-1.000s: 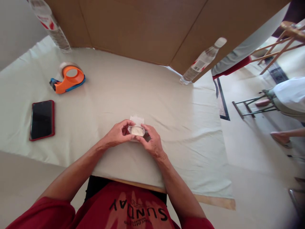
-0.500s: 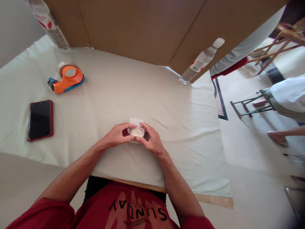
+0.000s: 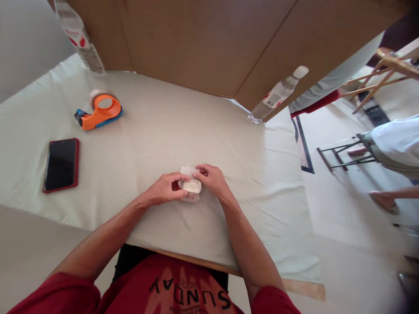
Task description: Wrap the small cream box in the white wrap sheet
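A small whitish package (image 3: 191,186) with faint red print on its near side stands close to the front of the table, its pale contents or top face turned up. My left hand (image 3: 165,188) grips it from the left, thumb on the near side and fingers on the far side. From the package's far edge rises a thin translucent white flap (image 3: 187,170). My right hand (image 3: 213,178) is closed at the far right corner, thumb and curled fingers pinching by that flap. The exact kind of package is too small to make out.
On the left lie an orange and blue tape dispenser (image 3: 103,111) and a red-cased phone (image 3: 61,165). Two water bottles, left (image 3: 81,41) and right (image 3: 276,96), stand against a brown cardboard screen (image 3: 196,43). Beyond the table's right side a person (image 3: 397,141) sits on a stool.
My right hand has left the package's right side and moved up to its far corner by the flap. My left hand keeps hold, and the package's near side now shows more.
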